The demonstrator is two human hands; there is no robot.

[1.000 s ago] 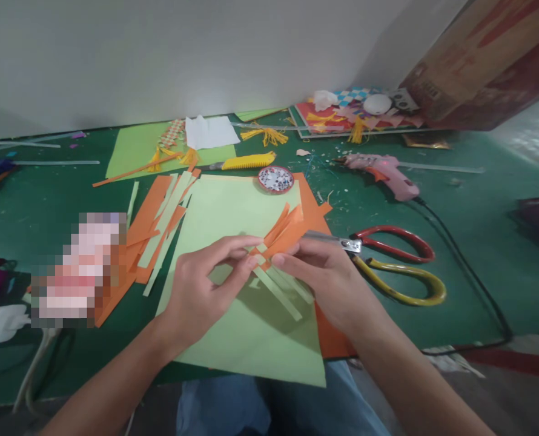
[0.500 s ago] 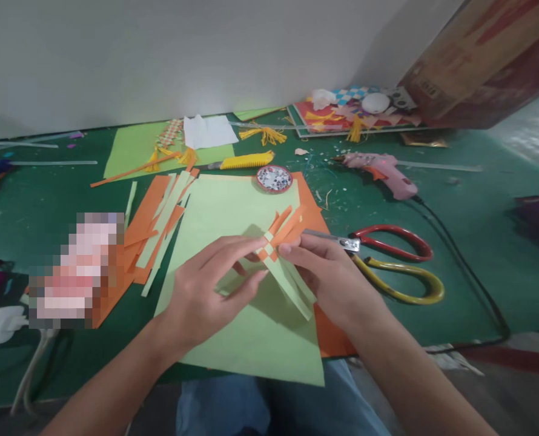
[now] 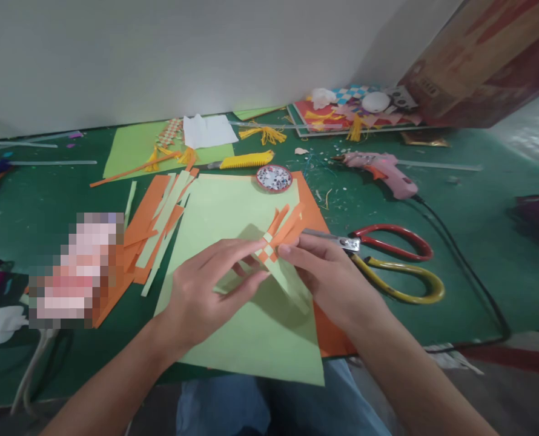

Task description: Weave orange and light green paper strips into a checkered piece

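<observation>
Both hands meet over a light green paper sheet point(image 3: 233, 206) lying on an orange sheet point(image 3: 333, 336). My left hand point(image 3: 206, 290) and my right hand point(image 3: 330, 278) pinch a small weave of orange and light green paper strips point(image 3: 276, 242) from either side. Orange strip ends fan up to the right; green strip ends hang down toward my right palm. Fingers of both hands are closed on the strips.
Red and yellow scissors point(image 3: 392, 260) lie right of my right hand. A pink glue gun point(image 3: 383, 172) with its cord, a small round dish point(image 3: 274, 178), a yellow comb-like piece point(image 3: 246, 161) and loose orange and green strips point(image 3: 160, 224) lie on the green mat point(image 3: 469, 230).
The weave has turned and lifted slightly; the green strip ends now hang steeper under my right hand. My left fingers shifted a little on the strips.
</observation>
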